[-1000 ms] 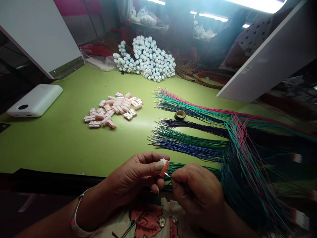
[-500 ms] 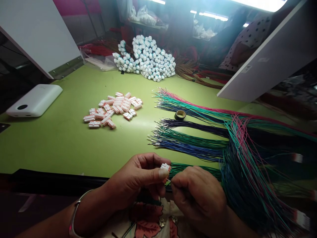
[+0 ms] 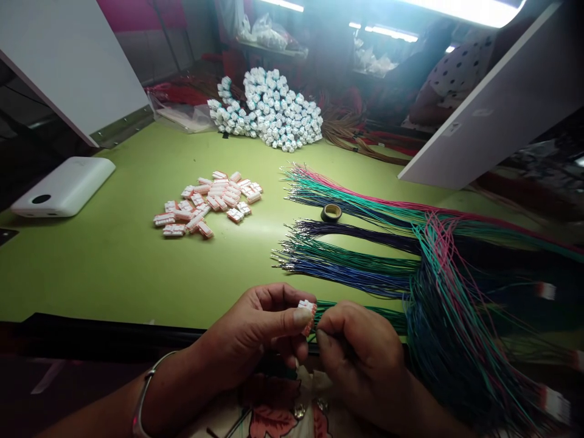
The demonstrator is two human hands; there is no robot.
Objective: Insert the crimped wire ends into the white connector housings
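Between its thumb and fingers, my left hand (image 3: 262, 322) grips a small white-and-orange connector housing (image 3: 306, 306) near the front edge of the table. My right hand (image 3: 365, 347) is closed in a pinch right beside it, on a thin wire (image 3: 312, 334) at the housing's lower right side. Most of the wire is hidden by the fingers. Green wires (image 3: 378, 316) lie on the table behind my right hand. A pile of similar connector housings (image 3: 223, 191) lies farther off to the left.
Bundles of blue wires (image 3: 356, 277), dark wires (image 3: 365, 231) and pink wires (image 3: 347, 185) spread across the right. A roll of tape (image 3: 331, 212) touches them. White connectors (image 3: 283, 112) are heaped at the back. A white power bank (image 3: 64, 185) lies left. Panels (image 3: 483, 103) flank the table.
My right hand has moved slightly closer to the connector housing, and the bright wire tip seen between them is no longer visible. My left hand keeps its grip.
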